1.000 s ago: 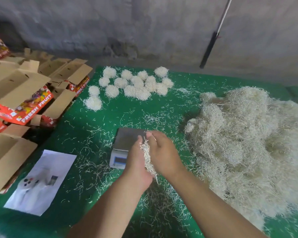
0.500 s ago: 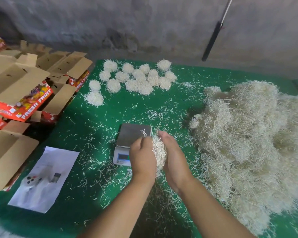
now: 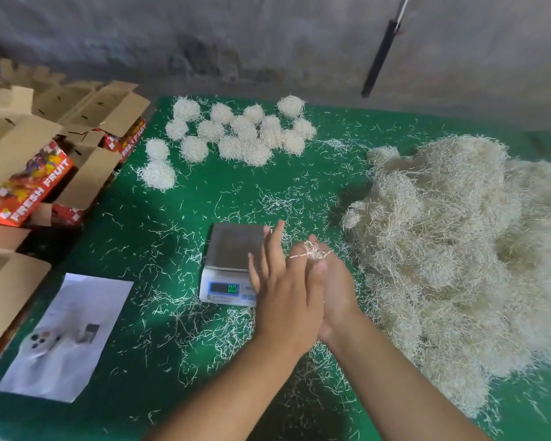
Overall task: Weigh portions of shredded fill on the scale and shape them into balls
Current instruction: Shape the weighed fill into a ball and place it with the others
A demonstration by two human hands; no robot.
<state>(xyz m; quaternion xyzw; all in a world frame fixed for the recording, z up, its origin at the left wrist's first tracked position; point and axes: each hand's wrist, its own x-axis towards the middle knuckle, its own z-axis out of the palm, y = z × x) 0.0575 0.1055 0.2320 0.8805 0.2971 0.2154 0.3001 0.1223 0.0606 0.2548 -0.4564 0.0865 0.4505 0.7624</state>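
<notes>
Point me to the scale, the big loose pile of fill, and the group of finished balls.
scale (image 3: 233, 246): head view, on its bare steel platform.
loose fill pile (image 3: 458, 249): head view, middle of the heap at right.
finished balls (image 3: 236, 132): head view, centre of the cluster at the far edge.

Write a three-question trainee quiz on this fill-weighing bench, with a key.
1. True or false: the scale platform is bare.
2. The big loose pile lies on which side of the scale? A) left B) right
3. What do the left hand and right hand press between them?

Key: 1 true. 2 B. 3 a portion of fill.
</notes>
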